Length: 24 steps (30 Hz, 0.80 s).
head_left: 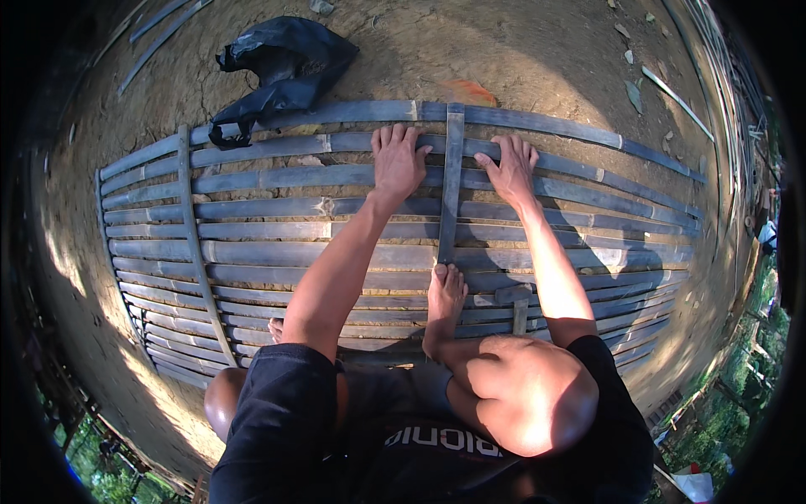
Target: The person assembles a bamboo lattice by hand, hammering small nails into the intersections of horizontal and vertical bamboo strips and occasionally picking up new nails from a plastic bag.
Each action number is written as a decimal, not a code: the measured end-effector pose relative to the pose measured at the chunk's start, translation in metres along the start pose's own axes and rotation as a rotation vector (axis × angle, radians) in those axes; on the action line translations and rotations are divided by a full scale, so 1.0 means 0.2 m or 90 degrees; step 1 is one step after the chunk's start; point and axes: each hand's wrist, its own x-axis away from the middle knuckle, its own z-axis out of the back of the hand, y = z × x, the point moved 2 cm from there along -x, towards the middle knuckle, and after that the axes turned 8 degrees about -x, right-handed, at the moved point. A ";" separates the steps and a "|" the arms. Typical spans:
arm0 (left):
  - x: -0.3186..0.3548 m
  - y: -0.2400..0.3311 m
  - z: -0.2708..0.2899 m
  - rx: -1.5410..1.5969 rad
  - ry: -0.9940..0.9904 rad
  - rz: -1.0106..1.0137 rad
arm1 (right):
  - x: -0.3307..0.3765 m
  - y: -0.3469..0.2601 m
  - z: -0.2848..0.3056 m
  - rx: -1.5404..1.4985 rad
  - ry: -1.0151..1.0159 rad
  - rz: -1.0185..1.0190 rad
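A mat of long split bamboo slats lies flat on bare earth in front of me. One upright bamboo strip runs across the slats through the middle. My left hand presses flat on the slats just left of that strip, fingers spread. My right hand rests on the slats just right of it, fingers curled over a slat's edge. My bare foot stands on the strip's near end. Neither hand holds anything loose.
A crumpled black plastic bag lies at the mat's far edge, left of my hands. Another cross strip curves over the slats at the left. Loose bamboo strips lie on the ground at the far right. Greenery borders the dirt.
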 end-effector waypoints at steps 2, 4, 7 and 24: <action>-0.01 0.00 0.01 0.011 -0.005 -0.005 | -0.01 0.00 0.01 0.001 -0.010 -0.008; -0.01 0.00 0.03 0.010 -0.005 -0.004 | -0.01 0.00 0.01 0.001 -0.015 -0.012; -0.05 0.03 0.08 -0.012 0.028 -0.004 | -0.01 0.00 0.01 -0.002 -0.011 -0.010; -0.24 0.07 -0.03 -0.020 0.030 -0.057 | -0.01 -0.01 0.00 -0.015 -0.006 -0.009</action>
